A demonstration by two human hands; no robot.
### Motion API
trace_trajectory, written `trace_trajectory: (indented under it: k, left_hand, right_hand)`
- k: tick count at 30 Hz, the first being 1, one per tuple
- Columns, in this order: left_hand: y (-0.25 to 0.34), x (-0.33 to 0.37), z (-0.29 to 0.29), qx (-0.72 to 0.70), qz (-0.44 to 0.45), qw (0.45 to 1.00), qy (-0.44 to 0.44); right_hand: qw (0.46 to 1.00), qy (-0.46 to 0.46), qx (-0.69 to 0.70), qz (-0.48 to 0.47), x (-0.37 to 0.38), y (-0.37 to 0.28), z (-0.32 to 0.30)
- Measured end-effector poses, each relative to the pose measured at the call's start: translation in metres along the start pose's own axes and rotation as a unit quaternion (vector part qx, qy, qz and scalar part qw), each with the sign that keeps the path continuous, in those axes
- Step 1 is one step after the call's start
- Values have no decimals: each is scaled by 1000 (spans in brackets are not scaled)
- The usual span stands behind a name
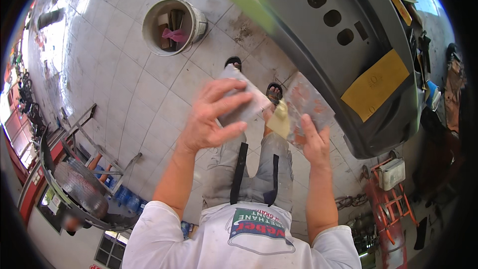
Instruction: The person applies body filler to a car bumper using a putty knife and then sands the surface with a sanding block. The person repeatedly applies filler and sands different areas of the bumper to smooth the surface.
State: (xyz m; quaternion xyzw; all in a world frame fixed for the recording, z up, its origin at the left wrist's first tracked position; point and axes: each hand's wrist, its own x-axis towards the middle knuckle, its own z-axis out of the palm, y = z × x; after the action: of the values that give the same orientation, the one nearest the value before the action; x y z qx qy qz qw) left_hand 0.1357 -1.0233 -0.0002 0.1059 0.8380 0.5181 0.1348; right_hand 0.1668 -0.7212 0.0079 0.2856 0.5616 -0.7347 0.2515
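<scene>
My left hand (pixel 214 112) is blurred by motion, its fingers bent over a flat, pale grey piece (pixel 251 94) that it grips. My right hand (pixel 314 138) holds a flat grey sheet (pixel 311 100) with reddish-orange patches, its thumb side along the lower edge. Between the two hands a small yellow piece (pixel 280 119) sticks out against the patchy sheet; which hand holds it is hard to tell. To the right is a large dark grey car bumper (pixel 308 30) with several cut-outs. A yellow sheet of sandpaper (pixel 376 85) lies on its surface.
A white bucket (pixel 149 27) with blocks and a pink scrap stands on the tiled floor. A metal stand (pixel 112 172) and a curved dark part (pixel 50 169) are at the left. An orange hand truck (pixel 398 204) stands at the lower right.
</scene>
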Motion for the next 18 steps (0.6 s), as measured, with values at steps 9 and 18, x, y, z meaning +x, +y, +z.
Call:
trace_trajectory:
  k: [9,18]
  left_hand:
    - [-68,20,-61,120,27,992,-23]
    - [-128,144,-90,333,157,929,30]
  right_hand:
    - [981,96,117,-119,68,-14,56]
    - [998,38,39,-11,68,38,66]
